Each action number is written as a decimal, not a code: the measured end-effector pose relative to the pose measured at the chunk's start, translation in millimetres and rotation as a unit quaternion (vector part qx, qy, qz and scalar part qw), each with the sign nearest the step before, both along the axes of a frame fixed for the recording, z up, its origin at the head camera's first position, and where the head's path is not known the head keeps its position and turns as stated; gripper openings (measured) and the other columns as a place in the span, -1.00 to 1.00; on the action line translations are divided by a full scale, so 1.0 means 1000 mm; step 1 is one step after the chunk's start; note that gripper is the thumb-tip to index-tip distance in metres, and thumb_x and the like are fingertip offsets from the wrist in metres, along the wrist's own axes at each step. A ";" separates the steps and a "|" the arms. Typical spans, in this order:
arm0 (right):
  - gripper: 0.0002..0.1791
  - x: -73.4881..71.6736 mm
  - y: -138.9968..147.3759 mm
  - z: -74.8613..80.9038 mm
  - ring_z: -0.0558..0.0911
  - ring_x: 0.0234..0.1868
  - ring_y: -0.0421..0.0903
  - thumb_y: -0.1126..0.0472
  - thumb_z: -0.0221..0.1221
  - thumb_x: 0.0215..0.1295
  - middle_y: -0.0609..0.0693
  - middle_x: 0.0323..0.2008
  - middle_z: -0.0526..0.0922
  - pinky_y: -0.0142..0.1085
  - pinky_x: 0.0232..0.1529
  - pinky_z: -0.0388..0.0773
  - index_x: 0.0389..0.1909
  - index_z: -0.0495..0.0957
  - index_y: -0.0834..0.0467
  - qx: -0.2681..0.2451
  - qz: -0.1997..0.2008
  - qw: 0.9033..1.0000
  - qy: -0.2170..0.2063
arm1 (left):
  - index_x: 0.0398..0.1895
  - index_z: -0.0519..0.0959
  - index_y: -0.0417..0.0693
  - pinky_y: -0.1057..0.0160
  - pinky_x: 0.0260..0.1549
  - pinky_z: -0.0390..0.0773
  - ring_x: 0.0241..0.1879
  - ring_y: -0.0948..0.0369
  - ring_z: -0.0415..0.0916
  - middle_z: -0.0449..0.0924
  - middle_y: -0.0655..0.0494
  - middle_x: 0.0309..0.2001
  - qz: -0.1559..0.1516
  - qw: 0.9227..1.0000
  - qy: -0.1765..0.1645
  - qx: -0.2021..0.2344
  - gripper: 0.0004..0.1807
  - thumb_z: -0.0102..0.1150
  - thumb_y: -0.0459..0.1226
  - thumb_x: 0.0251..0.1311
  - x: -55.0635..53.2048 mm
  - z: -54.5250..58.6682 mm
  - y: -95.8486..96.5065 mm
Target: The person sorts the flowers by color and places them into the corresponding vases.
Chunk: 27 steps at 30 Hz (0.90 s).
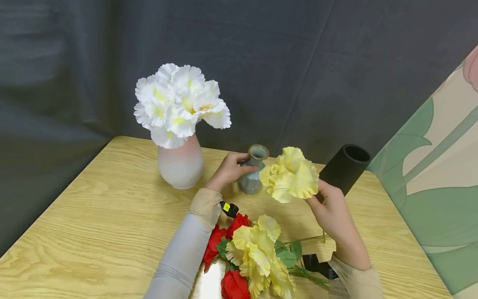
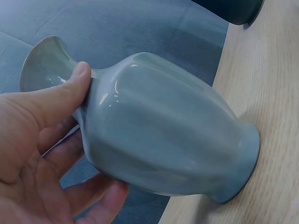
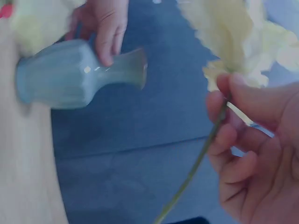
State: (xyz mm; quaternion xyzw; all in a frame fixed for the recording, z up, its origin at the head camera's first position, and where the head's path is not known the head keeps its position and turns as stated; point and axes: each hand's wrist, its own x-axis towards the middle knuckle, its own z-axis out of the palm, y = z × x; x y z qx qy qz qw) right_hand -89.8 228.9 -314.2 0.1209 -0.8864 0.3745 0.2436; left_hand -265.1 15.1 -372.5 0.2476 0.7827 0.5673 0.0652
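Vase (image 1: 251, 182) near table's back edge (image 1: 215, 153)

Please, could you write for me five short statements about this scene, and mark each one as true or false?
1. The left grip holds the blue-grey vase at its neck. True.
2. The right grip is empty. False: it holds a yellow flower by the stem.
3. The white flowers stand in the pink-and-white vase. True.
4. The blue-grey vase is full of flowers. False: no flower shows in it.
5. The red flowers lie on the table. True.
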 end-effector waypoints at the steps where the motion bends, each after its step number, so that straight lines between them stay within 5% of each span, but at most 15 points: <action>1: -0.84 0.000 -0.002 0.001 0.34 -0.56 -0.33 0.56 0.21 0.22 -0.01 -0.41 0.64 -0.45 -0.59 0.31 -0.21 0.65 0.36 -0.008 -0.010 1.000 0.017 | 0.14 0.63 -0.21 0.07 0.21 0.53 0.21 0.01 0.55 0.64 -0.11 0.15 0.001 1.000 0.001 -0.002 -0.56 0.38 -0.29 0.18 0.000 -0.001 0.000; 6: -0.79 0.003 -0.008 0.008 0.32 -0.62 -0.36 0.57 0.19 0.23 -0.40 -0.42 0.52 -0.48 -0.64 0.27 -0.14 0.66 0.38 -0.050 -0.024 0.997 0.055 | 0.17 0.61 -0.20 0.06 0.25 0.50 0.23 0.01 0.53 0.63 -0.10 0.18 0.010 1.000 -0.006 -0.004 -0.53 0.39 -0.29 0.18 0.000 -0.003 -0.001; 11: -0.75 0.007 -0.014 0.015 0.50 -0.45 -0.40 0.57 0.17 0.25 -0.48 -0.32 0.58 -0.60 -0.44 0.41 -0.09 0.65 0.37 -0.090 -0.030 0.993 0.067 | 0.18 0.61 -0.19 0.06 0.25 0.50 0.24 0.02 0.52 0.61 -0.09 0.19 0.010 1.000 -0.002 -0.001 -0.53 0.38 -0.29 0.19 -0.001 -0.003 -0.004; 17: -0.75 0.009 -0.019 0.019 0.46 -0.40 -0.36 0.62 0.11 0.23 -0.41 -0.31 0.60 -0.57 -0.33 0.37 -0.15 0.63 0.36 -0.135 -0.036 0.980 0.144 | 0.18 0.61 -0.18 0.05 0.25 0.50 0.25 0.01 0.51 0.61 -0.07 0.20 0.013 1.000 -0.010 -0.007 -0.53 0.39 -0.28 0.18 0.001 -0.003 -0.006; 20: -0.64 0.007 -0.022 0.019 0.48 -0.35 -0.32 0.69 0.03 0.16 -0.29 -0.30 0.63 -0.54 -0.30 0.40 -0.18 0.62 0.28 -0.184 -0.002 0.969 0.166 | 0.19 0.61 -0.17 0.05 0.25 0.50 0.25 0.01 0.52 0.61 -0.07 0.20 0.018 1.000 -0.012 -0.007 -0.52 0.39 -0.28 0.17 0.001 -0.005 -0.006; 23: -0.54 0.004 -0.025 0.020 0.56 -0.20 -0.27 0.71 -0.05 0.16 -0.17 -0.19 0.67 -0.52 -0.17 0.49 -0.09 0.60 0.24 -0.267 0.058 0.947 0.170 | 0.17 0.61 -0.17 0.05 0.25 0.50 0.24 0.01 0.52 0.62 -0.07 0.19 0.019 1.000 -0.012 -0.004 -0.53 0.40 -0.28 0.17 0.001 -0.006 -0.007; 27: -0.64 0.003 -0.030 0.022 0.59 -0.15 -0.26 0.63 -0.01 0.25 -0.15 -0.18 0.65 -0.50 -0.12 0.52 -0.03 0.57 0.30 -0.278 0.051 0.942 0.181 | 0.16 0.63 -0.16 0.06 0.25 0.50 0.23 0.02 0.53 0.64 -0.07 0.17 0.016 1.000 -0.008 -0.003 -0.55 0.39 -0.28 0.17 0.000 -0.006 -0.006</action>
